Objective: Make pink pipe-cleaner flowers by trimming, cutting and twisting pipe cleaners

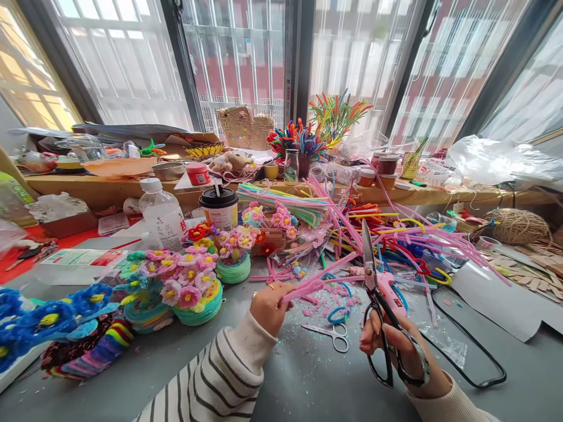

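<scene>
My left hand (271,308) is closed around a small bundle of pink pipe cleaners (323,283) that point to the right over the table. In my right hand (398,346) are large black-handled scissors (373,281), held upright with fingers through the loops and the blades close together. Just below the pink stems lie small silver scissors (332,335). Pink fuzz clippings (328,302) and blue pipe-cleaner rings (338,315) are scattered between my hands. A pink glue gun (390,292) sits behind the large scissors, partly covered by them.
Pipe-cleaner flower pots (197,305) crowd the left side, with a plastic bottle (162,220) and a lidded cup (219,208) behind. Loose pipe cleaners (417,237) pile up at the back right. A black cable (472,369) loops at right, near white paper (497,305).
</scene>
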Demonstrator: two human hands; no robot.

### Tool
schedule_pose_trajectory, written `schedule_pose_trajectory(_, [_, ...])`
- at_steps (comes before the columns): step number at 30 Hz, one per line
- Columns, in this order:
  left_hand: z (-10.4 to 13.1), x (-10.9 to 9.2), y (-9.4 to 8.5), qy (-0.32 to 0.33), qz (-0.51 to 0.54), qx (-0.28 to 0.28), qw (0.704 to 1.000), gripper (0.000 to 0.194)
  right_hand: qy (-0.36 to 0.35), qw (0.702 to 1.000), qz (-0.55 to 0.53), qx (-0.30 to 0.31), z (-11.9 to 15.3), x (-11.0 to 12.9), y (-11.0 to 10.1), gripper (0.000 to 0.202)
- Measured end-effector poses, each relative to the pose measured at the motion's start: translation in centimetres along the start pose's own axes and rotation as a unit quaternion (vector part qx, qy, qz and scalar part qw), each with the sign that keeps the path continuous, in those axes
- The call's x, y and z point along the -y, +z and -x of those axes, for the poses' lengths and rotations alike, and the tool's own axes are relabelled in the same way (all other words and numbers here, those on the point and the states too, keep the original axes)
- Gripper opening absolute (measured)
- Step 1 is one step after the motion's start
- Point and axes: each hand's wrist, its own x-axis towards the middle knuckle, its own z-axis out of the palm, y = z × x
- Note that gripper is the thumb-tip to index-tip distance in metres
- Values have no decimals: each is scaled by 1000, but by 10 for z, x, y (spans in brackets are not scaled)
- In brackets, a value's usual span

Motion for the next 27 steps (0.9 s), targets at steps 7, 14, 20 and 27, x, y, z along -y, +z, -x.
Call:
schedule_pose_trajectory(7, [-5,-6,-6,-93,-10,-37,995,17,28,998,-43,-45,0,2,0,25])
schedule_pose_trajectory(14, [-13,-14,-10,-255,348,-78,899,25,52,998,-37,-21,0,-1,3,28])
schedule_pose_trajectory(20, [-18,-24,-24,-270,688,33,673,20,46,997,-40,-41,-1,-1,9,29])
schedule_pose_trajectory(27, [-14,-27,-24,-241,741,60,624,14,34,998,-49,-26,0,-6,4,24])
